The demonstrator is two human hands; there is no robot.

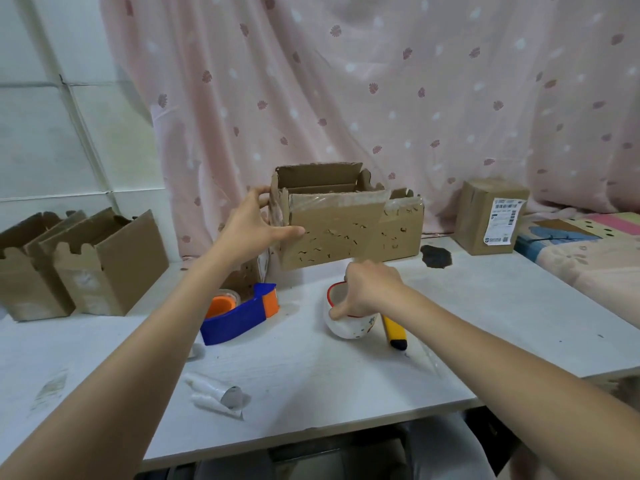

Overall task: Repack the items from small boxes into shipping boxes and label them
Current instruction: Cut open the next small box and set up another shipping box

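An open brown cardboard box point(349, 230) with torn tape marks on its front stands at the back middle of the white table point(311, 375). My left hand point(256, 226) grips its left front corner, thumb on the front face. A white mug point(346, 323) with a red rim sits just in front of the box. My right hand point(370, 289) holds the mug by its rim, fingers reaching inside. A sealed box point(485, 216) with a white shipping label stands at the back right.
A blue and orange tape dispenser point(239, 317) lies left of the mug, a yellow utility knife point(393, 332) to its right. Two open cardboard boxes point(79, 265) stand at the left. Crumpled white label backing point(218, 396) lies near the front edge. A pink curtain hangs behind.
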